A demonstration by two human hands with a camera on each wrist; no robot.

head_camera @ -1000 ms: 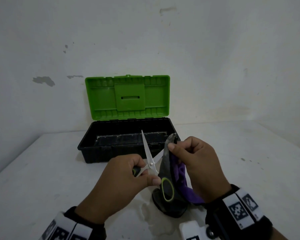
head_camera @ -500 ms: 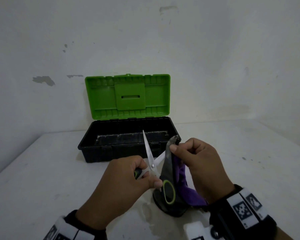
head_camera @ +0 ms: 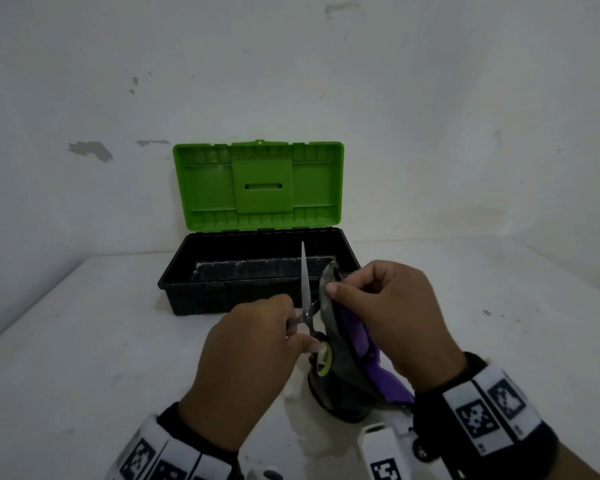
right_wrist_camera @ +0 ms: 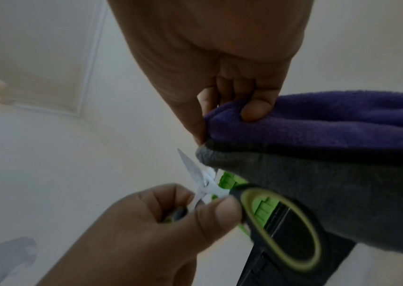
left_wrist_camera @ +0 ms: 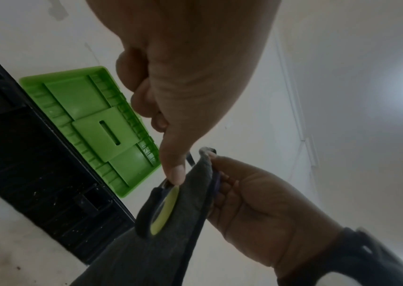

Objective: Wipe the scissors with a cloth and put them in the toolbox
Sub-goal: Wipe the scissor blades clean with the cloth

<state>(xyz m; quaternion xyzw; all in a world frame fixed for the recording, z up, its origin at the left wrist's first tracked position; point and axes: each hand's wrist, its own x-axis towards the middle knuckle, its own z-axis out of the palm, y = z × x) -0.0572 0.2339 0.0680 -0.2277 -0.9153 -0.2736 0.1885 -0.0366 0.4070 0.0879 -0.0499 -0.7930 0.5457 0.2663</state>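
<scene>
Left hand (head_camera: 246, 344) grips open scissors (head_camera: 305, 296) by handle, steadying; right hand (head_camera: 392, 317) pinches grey-purple cloth (head_camera: 343, 355) over one blade for wiping; toolbox (head_camera: 257, 271) open behind, ready.

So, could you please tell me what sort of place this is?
Probably a plain work corner: a bare white table set against white walls with chipped paint, holding only an open toolbox.

One pair of scissors (head_camera: 305, 299), one cloth (head_camera: 347, 355), one toolbox (head_camera: 257, 271), two hands.
</scene>
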